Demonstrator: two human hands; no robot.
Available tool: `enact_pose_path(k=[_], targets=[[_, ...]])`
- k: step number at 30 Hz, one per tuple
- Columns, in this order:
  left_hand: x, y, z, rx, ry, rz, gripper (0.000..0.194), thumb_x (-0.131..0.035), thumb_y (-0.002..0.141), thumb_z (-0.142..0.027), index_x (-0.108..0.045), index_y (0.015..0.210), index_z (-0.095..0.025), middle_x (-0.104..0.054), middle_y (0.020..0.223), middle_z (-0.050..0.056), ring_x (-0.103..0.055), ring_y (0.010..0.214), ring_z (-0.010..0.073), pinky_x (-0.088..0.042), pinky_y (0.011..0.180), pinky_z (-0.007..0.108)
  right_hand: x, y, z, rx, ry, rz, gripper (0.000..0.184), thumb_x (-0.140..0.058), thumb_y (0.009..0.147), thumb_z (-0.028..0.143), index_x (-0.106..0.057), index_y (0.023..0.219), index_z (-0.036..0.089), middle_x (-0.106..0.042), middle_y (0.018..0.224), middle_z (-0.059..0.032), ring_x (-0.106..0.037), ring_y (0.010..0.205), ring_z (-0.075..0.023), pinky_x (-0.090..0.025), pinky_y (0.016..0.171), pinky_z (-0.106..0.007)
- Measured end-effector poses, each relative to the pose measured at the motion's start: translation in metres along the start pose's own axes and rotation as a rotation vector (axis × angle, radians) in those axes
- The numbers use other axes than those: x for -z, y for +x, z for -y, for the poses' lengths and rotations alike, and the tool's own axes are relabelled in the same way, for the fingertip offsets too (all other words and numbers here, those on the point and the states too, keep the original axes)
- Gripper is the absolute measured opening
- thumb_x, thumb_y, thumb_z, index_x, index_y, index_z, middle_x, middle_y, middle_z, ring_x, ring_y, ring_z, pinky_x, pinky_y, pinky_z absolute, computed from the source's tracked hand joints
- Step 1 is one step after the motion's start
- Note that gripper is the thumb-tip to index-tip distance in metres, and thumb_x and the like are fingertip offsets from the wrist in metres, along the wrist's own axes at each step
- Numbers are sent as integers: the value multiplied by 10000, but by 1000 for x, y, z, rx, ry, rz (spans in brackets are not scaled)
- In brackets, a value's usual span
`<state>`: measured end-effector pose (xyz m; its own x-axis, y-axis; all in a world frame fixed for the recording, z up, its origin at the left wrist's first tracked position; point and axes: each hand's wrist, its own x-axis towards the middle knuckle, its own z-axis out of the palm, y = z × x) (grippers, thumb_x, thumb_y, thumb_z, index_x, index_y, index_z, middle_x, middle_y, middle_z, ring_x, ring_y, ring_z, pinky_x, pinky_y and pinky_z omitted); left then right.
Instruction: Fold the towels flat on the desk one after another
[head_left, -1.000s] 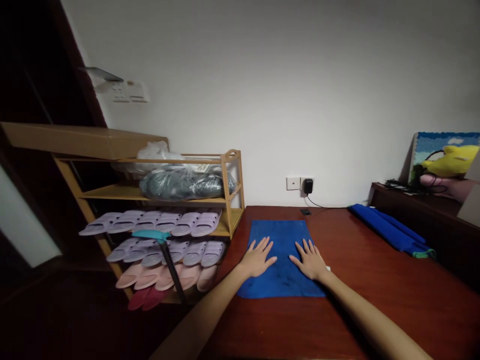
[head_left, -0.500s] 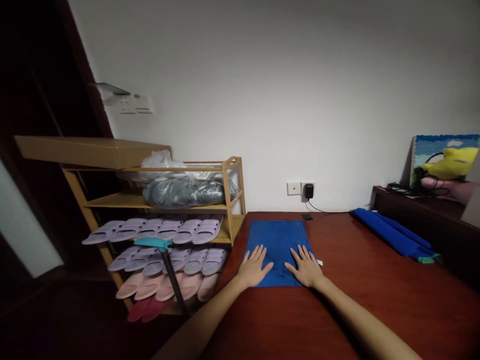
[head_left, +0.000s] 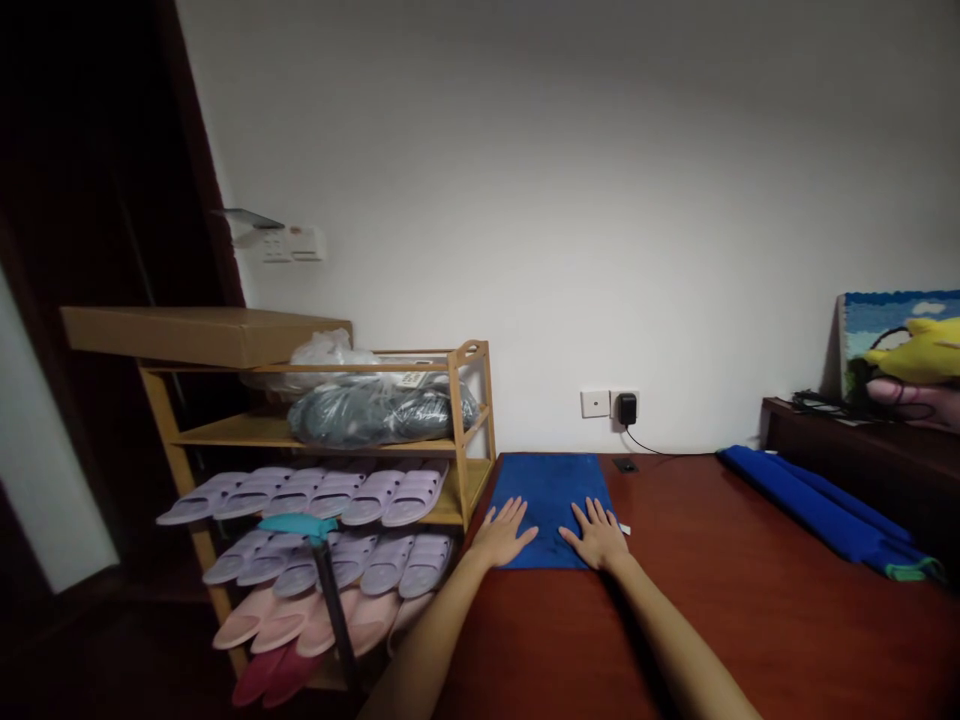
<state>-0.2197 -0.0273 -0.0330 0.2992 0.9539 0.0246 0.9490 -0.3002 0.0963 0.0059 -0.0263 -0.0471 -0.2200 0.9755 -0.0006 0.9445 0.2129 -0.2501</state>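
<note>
A blue cloth [head_left: 551,485] lies flat as a rectangle on the reddish-brown wooden table [head_left: 720,620], close to the wall. My left hand [head_left: 504,535] rests palm down on its near left part, fingers spread. On the near right part lies my right hand [head_left: 598,535], also flat with the fingers apart. A small white tag sticks out from the cloth's right edge beside that hand. Neither hand grasps anything. Farther right on the table is another blue cloth [head_left: 817,510], folded into a long strip with a green edge.
Left of the table stands a wooden shoe rack [head_left: 459,440] with rows of slippers [head_left: 416,493], a plastic-wrapped bundle [head_left: 375,408] and a cardboard box [head_left: 202,335]. A black plug [head_left: 626,408] sits in the wall socket. A dark raised shelf [head_left: 840,445] borders the right side.
The camera view has tilted up and shifted slightly, so the rack and table sit lower in the picture. The cloth has slid toward the wall under both hands, which stay flat on it.
</note>
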Motion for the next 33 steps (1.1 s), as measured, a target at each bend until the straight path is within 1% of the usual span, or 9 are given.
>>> enact_pose_path(k=[9, 12, 14, 17, 22, 25, 27, 29, 33], targets=[[-2, 10, 11, 8, -5, -7, 764, -175, 883, -649, -229, 1463, -155, -156, 1529, 65, -107, 1411, 225, -107, 1125, 460, -9, 19, 2, 7, 19, -28, 852, -104, 808, 751, -201, 1468, 220, -95, 1544, -103, -11, 1417, -250, -41, 1122, -435], [-2, 10, 10, 14, -9, -12, 754, -175, 888, -642, -213, 1466, -161, -142, 1532, 54, -87, 1413, 222, -93, 1126, 464, -5, 14, 3, 39, 56, -37, 837, -124, 821, 737, -197, 1469, 211, -101, 1543, -102, -23, 1417, -237, -41, 1128, -421], [-1, 10, 10, 19, -9, -9, 746, -176, 890, -638, -210, 1468, -167, -139, 1532, 48, -82, 1413, 221, -89, 1127, 466, 3, 8, -10, 102, 104, -48, 804, -112, 833, 724, -195, 1468, 238, -96, 1546, -72, -29, 1418, -209, -51, 1132, -410], [-1, 10, 10, 16, 0, -5, 748, -172, 890, -639, -209, 1468, -165, -136, 1531, 44, -82, 1413, 216, -90, 1128, 463, 21, -7, -69, 104, 126, -94, 749, -114, 843, 713, -214, 1457, 297, -90, 1549, -30, -29, 1418, -187, -75, 1130, -429], [2, 12, 9, 8, 6, -7, 752, -185, 891, -626, -213, 1463, -139, -142, 1526, 52, -102, 1410, 221, -104, 1125, 472, 44, -58, -237, -235, -101, -220, 760, -220, 843, 692, -289, 1441, 230, -148, 1539, -91, -64, 1417, -230, -118, 1119, -447], [2, 16, 11, 21, 5, -6, 759, -202, 883, -635, -210, 1462, -145, -143, 1525, 43, -109, 1409, 215, -105, 1126, 464, 53, -98, -318, -423, -314, -372, 695, -282, 875, 581, -289, 1442, 179, -182, 1528, -122, -104, 1413, -246, -166, 1101, -439], [0, 20, 13, 20, 0, -12, 764, -208, 879, -642, -206, 1462, -148, -144, 1524, 39, -107, 1409, 212, -104, 1127, 461, 55, -118, -353, -524, -421, -468, 657, -287, 887, 515, -285, 1442, 165, -206, 1519, -135, -137, 1406, -258, -204, 1076, -460], [-3, 22, 15, 18, -6, -17, 766, -204, 876, -650, -201, 1463, -158, -143, 1524, 32, -102, 1409, 209, -104, 1128, 459, 54, -130, -372, -579, -468, -516, 638, -276, 891, 490, -286, 1439, 164, -244, 1505, -138, -169, 1395, -266, -232, 1048, -485], [-4, 23, 15, 11, 24, -3, 775, -207, 863, -687, -178, 1467, -203, -133, 1527, 21, -92, 1407, 206, -107, 1128, 459, 50, -135, -381, -545, -487, -550, 576, -308, 893, 440, -369, 1393, 160, -366, 1436, -160, -275, 1337, -291, -261, 1005, -501]])
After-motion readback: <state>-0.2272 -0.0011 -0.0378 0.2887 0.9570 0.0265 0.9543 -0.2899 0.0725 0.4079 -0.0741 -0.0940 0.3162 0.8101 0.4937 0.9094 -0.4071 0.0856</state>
